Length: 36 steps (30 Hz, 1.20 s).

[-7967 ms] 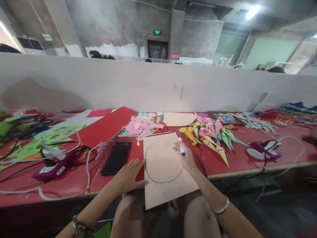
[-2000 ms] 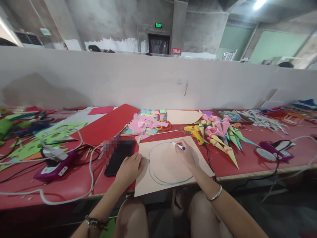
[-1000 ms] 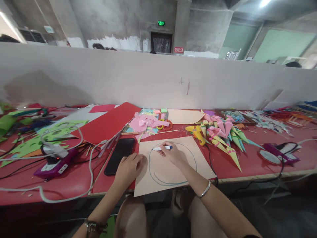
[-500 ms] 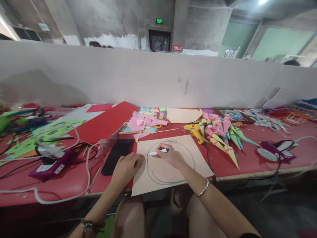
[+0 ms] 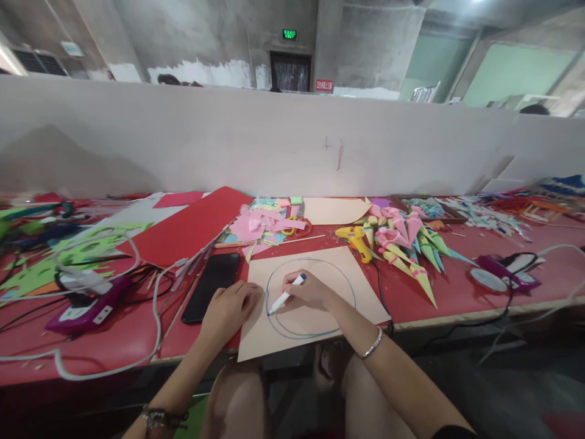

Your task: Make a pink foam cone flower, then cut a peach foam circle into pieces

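Note:
A pale peach sheet of paper (image 5: 329,268) lies at the front edge of the red table, with a large circle in dark blue line on it. My right hand (image 5: 306,289) pinches a white marker (image 5: 280,303) with a dark blue end. The marker slants down to the left, its tip on the left side of the circle. My left hand (image 5: 233,305) lies at the sheet's left edge, pressing on it with loosely bent fingers and holding nothing. Just left of that hand is a black phone (image 5: 211,286).
Behind the sheet are a yellow glue gun (image 5: 357,242), paper cones (image 5: 409,250), pink paper scraps (image 5: 256,222) and scissors (image 5: 299,227). Red card (image 5: 187,228) lies at left. Purple power strips (image 5: 89,311) with cables stand on both sides. A white partition (image 5: 228,140) closes the back.
My right hand has shifted the marker tip down the left side of the circle, and the marker tilts more steeply. My left hand stays at the paper's edge.

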Available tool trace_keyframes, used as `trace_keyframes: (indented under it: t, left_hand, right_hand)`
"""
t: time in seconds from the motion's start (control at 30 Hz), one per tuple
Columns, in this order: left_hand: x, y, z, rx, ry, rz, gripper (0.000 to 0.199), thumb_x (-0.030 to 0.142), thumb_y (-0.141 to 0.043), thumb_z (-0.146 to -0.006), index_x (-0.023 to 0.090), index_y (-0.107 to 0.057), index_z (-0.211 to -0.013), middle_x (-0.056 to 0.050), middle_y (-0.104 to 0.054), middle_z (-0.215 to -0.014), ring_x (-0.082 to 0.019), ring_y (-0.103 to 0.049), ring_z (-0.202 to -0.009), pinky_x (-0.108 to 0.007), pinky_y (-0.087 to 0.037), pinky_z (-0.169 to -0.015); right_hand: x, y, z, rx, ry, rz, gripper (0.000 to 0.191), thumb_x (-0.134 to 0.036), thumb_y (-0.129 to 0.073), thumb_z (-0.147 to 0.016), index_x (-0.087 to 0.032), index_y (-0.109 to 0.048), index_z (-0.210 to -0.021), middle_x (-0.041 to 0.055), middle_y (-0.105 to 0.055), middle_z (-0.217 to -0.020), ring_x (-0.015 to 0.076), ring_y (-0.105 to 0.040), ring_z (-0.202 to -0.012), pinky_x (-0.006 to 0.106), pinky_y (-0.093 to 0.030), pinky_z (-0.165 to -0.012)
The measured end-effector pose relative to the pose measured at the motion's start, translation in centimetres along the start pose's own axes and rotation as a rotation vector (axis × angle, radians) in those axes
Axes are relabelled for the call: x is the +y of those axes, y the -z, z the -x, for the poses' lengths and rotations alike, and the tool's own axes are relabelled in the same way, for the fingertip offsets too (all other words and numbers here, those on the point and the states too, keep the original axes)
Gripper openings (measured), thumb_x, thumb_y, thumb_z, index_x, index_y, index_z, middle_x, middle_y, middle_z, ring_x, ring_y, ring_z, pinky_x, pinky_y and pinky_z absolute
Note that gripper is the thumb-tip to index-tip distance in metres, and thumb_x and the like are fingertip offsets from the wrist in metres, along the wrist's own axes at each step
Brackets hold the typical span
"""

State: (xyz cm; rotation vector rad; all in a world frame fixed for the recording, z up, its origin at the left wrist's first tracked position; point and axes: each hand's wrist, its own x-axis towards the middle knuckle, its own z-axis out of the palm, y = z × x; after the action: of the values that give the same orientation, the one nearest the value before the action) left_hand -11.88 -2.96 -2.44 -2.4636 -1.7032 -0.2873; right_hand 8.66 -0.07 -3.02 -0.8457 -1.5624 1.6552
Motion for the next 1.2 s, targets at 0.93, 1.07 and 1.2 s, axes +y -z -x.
trace_keyframes:
  t: [0.93, 1.07, 1.2]
  left_hand:
    - [-0.1, 0.0, 0.0, -0.023, 0.013, 0.018, 0.026, 0.02, -0.036, -0.083, 0.018, -0.059, -0.094, -0.005, -0.066, -0.092, -0.017, -0.06, -0.081, -0.029, -0.035, -0.069]
    - [0.0, 0.2, 0.0, -0.039, 0.023, 0.01, 0.026, 0.021, -0.035, -0.083, 0.018, -0.058, -0.094, -0.006, -0.066, -0.094, -0.017, -0.06, -0.082, -0.029, -0.035, -0.07]
    - [0.1, 0.5, -0.1, -0.064, 0.038, 0.021, 0.026, 0.021, -0.036, -0.083, 0.019, -0.059, -0.096, -0.005, -0.066, -0.095, -0.018, -0.06, -0.083, -0.029, -0.036, -0.07]
  right_hand:
    - [0.4, 0.1, -0.2, 0.02, 0.029, -0.008, 0.011, -0.021, -0.052, -0.068, -0.014, -0.06, -0.065, -0.0022, -0.055, -0.056, 0.0088, -0.052, -0.055, 0.021, -0.044, -0.056]
    - [0.2, 0.4, -0.2, -0.036, 0.028, 0.017, 0.014, -0.017, -0.05, -0.067, -0.013, -0.061, -0.059, -0.0019, -0.056, -0.049, 0.0079, -0.049, -0.048, 0.018, -0.038, -0.048]
    - [-0.2, 0.6, -0.5, 0.019, 0.071, 0.015, 0.025, -0.02, -0.042, -0.069, -0.013, -0.059, -0.053, -0.0017, -0.052, -0.038, 0.0076, -0.046, -0.038, 0.018, -0.031, -0.041]
